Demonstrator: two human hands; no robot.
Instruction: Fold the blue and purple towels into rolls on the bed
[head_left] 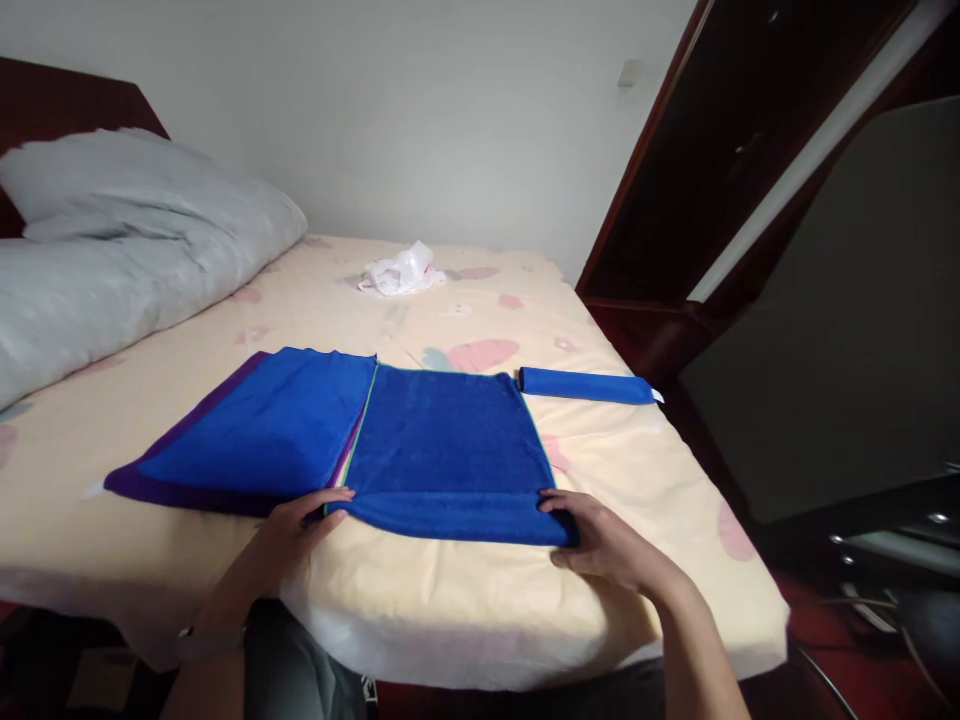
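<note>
A dark blue towel (450, 430) lies spread on the bed, its near edge turned over into a lighter blue strip. My left hand (304, 525) pinches the left end of that folded strip between thumb and fingers. At the right end, my right hand (592, 535) grips the same fold, fingers on top and thumb beneath. Left of this towel rests a stack of flat towels (262, 425), bright blue above purple, touching or nearly touching it. A narrow blue rolled or folded towel (589, 385) with a white tag lies beyond the towel's far right corner.
A crumpled white plastic bag (405, 270) sits farther back on the patterned bed sheet (480, 610). A grey quilt (135, 230) is heaped at the left by the headboard. Dark wooden furniture (652, 150) and a large grey panel (862, 300) stand on the right.
</note>
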